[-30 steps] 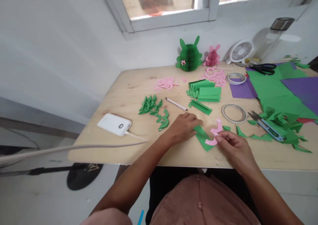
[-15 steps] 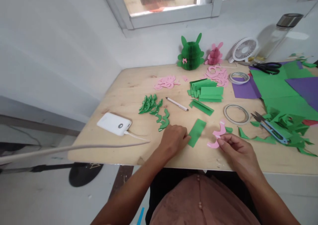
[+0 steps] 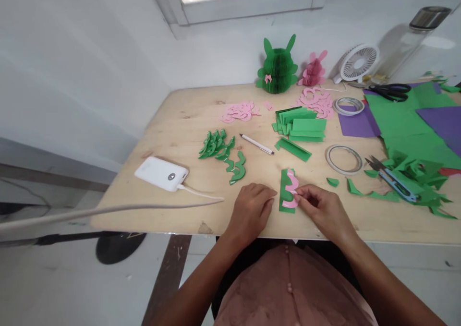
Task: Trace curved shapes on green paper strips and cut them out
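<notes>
With its thumb and fingers, my right hand [image 3: 322,208] pinches a pink wavy-edged paper cutout [image 3: 292,184] by its right side. The cutout lies over a green paper rectangle [image 3: 284,202], which is upright in front of me; short pale strips show on the pink paper. Just left of the rectangle, my left hand [image 3: 252,208] rests on the table, open, its fingertips close to the paper's edge with nothing visible in them. Farther left are green wavy cutouts [image 3: 237,169], several of them in a heap [image 3: 215,144], also bearing pale strips.
Behind are a pen [image 3: 257,144], folded green strips [image 3: 308,128], pink cutouts [image 3: 239,111] and two paper animals, green [image 3: 277,71] and pink [image 3: 312,71]. Tape rolls [image 3: 344,146], blue-handled scissors [image 3: 398,184] and green scraps lie right. A white power bank [image 3: 158,172] with cable is left.
My right hand has carried the pink cutout left onto the green rectangle. That rectangle now stands straighter, and my left hand sits slightly apart from it.
</notes>
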A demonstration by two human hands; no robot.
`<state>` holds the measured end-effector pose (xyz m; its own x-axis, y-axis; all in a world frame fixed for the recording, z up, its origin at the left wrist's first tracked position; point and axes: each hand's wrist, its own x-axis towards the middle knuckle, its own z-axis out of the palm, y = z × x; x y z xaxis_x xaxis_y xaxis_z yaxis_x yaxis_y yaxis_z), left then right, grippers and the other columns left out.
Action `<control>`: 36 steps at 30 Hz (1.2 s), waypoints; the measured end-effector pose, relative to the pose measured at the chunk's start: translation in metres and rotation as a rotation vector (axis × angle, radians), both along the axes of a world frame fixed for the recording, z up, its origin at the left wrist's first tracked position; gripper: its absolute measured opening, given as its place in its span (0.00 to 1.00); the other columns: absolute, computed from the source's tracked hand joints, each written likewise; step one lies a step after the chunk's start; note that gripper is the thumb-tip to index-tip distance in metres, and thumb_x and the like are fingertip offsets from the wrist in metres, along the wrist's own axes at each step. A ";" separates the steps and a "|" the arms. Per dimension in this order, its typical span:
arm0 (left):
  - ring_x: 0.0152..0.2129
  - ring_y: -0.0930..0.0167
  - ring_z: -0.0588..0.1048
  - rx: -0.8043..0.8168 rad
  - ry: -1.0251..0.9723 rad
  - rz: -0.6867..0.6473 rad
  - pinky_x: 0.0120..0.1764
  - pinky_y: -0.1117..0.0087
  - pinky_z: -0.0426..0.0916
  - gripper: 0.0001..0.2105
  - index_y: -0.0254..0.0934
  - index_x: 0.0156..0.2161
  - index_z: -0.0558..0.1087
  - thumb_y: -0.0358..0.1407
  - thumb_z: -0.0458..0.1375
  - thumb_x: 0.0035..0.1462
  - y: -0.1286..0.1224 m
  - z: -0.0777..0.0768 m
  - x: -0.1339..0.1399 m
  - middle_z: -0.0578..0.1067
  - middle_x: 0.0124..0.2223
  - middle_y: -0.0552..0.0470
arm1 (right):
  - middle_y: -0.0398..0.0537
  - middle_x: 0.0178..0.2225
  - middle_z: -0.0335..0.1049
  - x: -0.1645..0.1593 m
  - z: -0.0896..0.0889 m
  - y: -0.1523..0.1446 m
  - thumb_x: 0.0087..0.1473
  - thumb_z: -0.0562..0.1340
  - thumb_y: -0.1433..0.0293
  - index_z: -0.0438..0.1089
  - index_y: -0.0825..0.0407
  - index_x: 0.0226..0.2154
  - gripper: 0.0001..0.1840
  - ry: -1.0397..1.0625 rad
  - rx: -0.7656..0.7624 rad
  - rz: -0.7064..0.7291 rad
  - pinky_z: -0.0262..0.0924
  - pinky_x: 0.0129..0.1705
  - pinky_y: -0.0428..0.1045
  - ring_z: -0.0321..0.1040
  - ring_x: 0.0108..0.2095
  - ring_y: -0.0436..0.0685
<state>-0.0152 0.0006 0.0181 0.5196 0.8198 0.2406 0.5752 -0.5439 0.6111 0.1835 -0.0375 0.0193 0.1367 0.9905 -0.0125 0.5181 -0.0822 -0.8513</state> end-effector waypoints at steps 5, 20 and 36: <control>0.47 0.64 0.72 0.106 -0.052 -0.139 0.53 0.58 0.64 0.12 0.38 0.47 0.74 0.28 0.50 0.63 0.001 -0.008 -0.005 0.78 0.49 0.47 | 0.46 0.27 0.78 -0.004 -0.001 0.004 0.57 0.59 0.59 0.76 0.49 0.35 0.14 -0.220 0.025 0.017 0.62 0.30 0.49 0.73 0.26 0.57; 0.49 0.65 0.72 0.227 -0.045 -0.196 0.53 0.58 0.66 0.11 0.37 0.48 0.74 0.29 0.52 0.63 0.004 -0.016 -0.011 0.78 0.50 0.48 | 0.56 0.41 0.77 -0.001 -0.006 -0.008 0.62 0.58 0.69 0.73 0.54 0.44 0.11 -0.601 0.470 0.136 0.65 0.45 0.56 0.72 0.42 0.62; 0.51 0.62 0.70 0.290 0.066 -0.247 0.54 0.55 0.65 0.12 0.39 0.47 0.76 0.30 0.53 0.62 0.012 -0.016 -0.008 0.77 0.52 0.48 | 0.56 0.52 0.73 0.000 -0.012 -0.011 0.62 0.59 0.70 0.72 0.56 0.50 0.15 -0.729 0.477 0.313 0.60 0.54 0.61 0.65 0.55 0.66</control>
<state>-0.0235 0.0123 0.0020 0.7148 0.5714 0.4033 0.4385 -0.8154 0.3780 0.1833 -0.0488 0.0073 -0.3244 0.8619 0.3898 0.8784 0.4274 -0.2138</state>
